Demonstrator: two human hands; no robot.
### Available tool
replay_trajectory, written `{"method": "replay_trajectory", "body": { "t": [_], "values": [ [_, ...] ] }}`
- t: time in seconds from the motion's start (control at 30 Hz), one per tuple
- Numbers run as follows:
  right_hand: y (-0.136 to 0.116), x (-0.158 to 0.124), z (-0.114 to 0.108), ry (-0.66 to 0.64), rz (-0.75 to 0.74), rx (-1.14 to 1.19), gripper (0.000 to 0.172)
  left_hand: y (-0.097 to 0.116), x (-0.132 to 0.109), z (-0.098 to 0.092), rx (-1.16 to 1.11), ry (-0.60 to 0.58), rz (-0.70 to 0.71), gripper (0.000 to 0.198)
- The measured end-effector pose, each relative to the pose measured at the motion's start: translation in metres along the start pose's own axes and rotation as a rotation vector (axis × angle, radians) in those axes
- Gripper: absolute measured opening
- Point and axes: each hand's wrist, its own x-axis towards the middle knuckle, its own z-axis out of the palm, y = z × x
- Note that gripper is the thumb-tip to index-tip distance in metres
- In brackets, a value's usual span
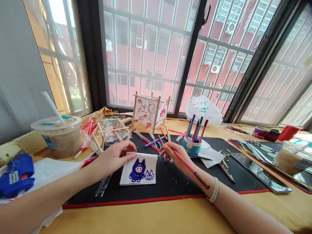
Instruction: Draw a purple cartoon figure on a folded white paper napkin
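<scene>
A folded white paper napkin (151,161) with a purple drawing of an eared figure and a smaller cat-like head lies on the black mat (175,185). My left hand (122,152) is at its top left corner, thumb on the napkin and fingers curled behind the edge. To the right of the napkin, my right hand (174,152) is closed around a slim red-handled brush (186,164). The brush slants back over my wrist, its dark brown end near my bracelet. Several pens and wrapped sticks (152,144) lie just beyond both hands.
A teal pen cup (191,146) holds several markers. Behind stand a painted paper lantern (148,112) and a wooden stick frame (113,128). Iced drinks (60,136) flank the mat; a phone (260,172) lies right, a blue tool (17,175) left.
</scene>
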Motion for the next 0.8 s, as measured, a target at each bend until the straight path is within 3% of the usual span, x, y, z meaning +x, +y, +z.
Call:
{"method": "replay_trajectory", "body": {
  "t": [0.17, 0.27, 0.4, 0.63, 0.8],
  "values": [
    [-0.013, -0.004, 0.009, -0.127, -0.027, -0.015, 0.027, 0.006, -0.002, 0.005, -0.122, 0.062, 0.012, 0.022],
    [-0.017, -0.004, 0.012, -0.132, -0.012, -0.002, 0.030, 0.008, -0.002, 0.006, -0.177, 0.070, -0.008, 0.021],
    [-0.017, -0.002, 0.011, -0.090, 0.008, 0.001, 0.020, 0.011, -0.004, 0.005, -0.252, 0.069, -0.058, 0.021],
    [-0.014, -0.001, 0.008, -0.036, 0.054, 0.092, 0.019, 0.012, -0.002, 0.005, -0.335, 0.010, -0.160, 0.023],
    [-0.013, 0.000, 0.011, -0.020, 0.126, 0.197, 0.023, 0.011, -0.004, 0.007, -0.382, -0.126, -0.188, 0.027]
  ]
}}
